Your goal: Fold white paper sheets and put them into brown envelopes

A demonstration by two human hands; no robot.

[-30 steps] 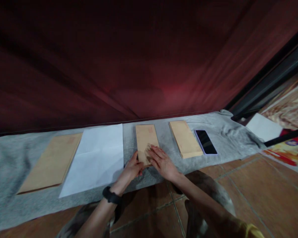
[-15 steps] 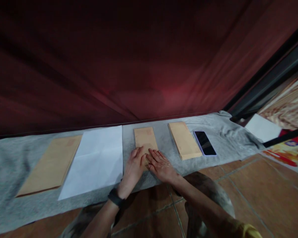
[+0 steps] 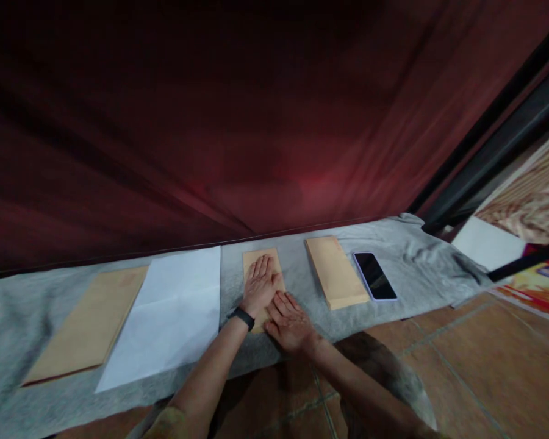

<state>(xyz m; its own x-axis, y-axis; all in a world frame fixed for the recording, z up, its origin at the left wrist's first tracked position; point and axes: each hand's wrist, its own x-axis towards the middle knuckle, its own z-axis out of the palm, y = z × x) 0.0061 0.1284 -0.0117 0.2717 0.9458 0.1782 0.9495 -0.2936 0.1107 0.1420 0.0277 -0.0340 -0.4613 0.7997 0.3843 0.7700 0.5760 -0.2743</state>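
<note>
A small brown paper envelope point(image 3: 251, 261) lies flat on the grey cloth point(image 3: 297, 268) in front of me. My left hand point(image 3: 260, 283), with a black band at the wrist, rests flat on its upper middle, fingers stretched out and pointing away. Lower down, my right hand point(image 3: 290, 320) lies palm down over the envelope's near right part, its fingers extended. Both hands hide much of the envelope. Left of it is a creased white sheet of paper point(image 3: 169, 311), and to the right a stack of brown envelopes point(image 3: 336, 271).
Larger brown envelopes point(image 3: 86, 323) lie at the far left, partly beside the white sheet. A phone point(image 3: 375, 276) sits right of the stack. A dark red curtain point(image 3: 256, 140) hangs behind the cloth. Tiled floor point(image 3: 462, 347) and a dark metal frame point(image 3: 494, 146) are at the right.
My left hand has slid forward up the envelope, its fingers now near the far end. My right hand stays at the near part. The view has tilted slightly, so things sit lower.
</note>
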